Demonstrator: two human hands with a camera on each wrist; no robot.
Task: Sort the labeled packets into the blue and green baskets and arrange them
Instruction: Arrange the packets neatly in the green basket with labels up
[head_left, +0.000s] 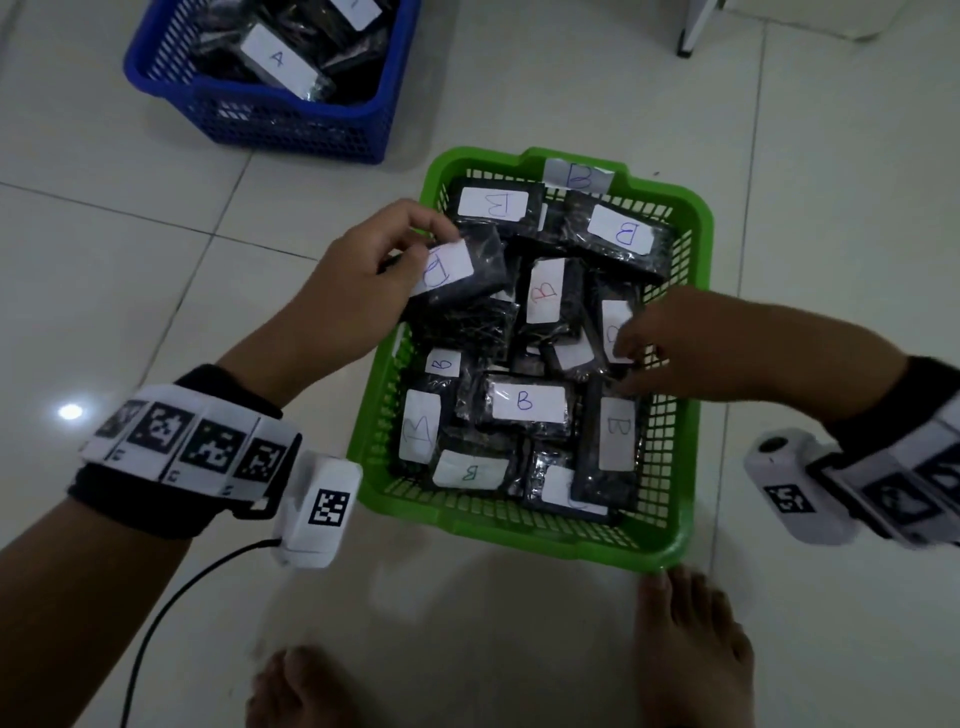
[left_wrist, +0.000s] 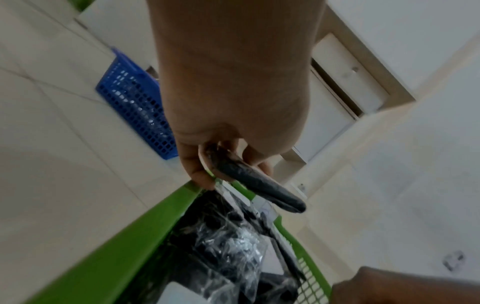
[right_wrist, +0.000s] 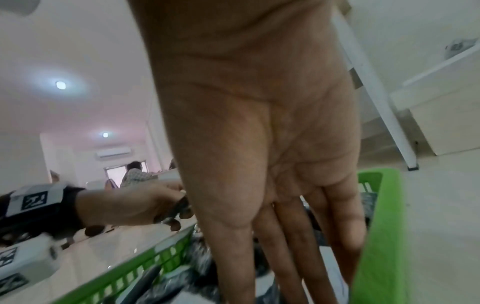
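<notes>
The green basket (head_left: 524, 527) in front of me holds several black packets with white "B" labels, lying at mixed angles. My left hand (head_left: 423, 249) pinches one "B" packet (head_left: 467, 267) by its end, lifted over the basket's left rim; the left wrist view shows this packet (left_wrist: 259, 187) edge-on in the fingers (left_wrist: 200, 174). My right hand (head_left: 623, 348) reaches in from the right, its straight fingers (right_wrist: 293, 253) touching packets (head_left: 615, 325) by the right wall (right_wrist: 379, 246). The blue basket (head_left: 291, 117) at far left holds "A" packets (head_left: 278, 60).
Both baskets stand on a pale tiled floor. My bare feet (head_left: 691, 649) are just below the green basket's near edge. A black cable (head_left: 156, 618) hangs from the left wrist camera. A white furniture leg (head_left: 691, 31) stands at the far right.
</notes>
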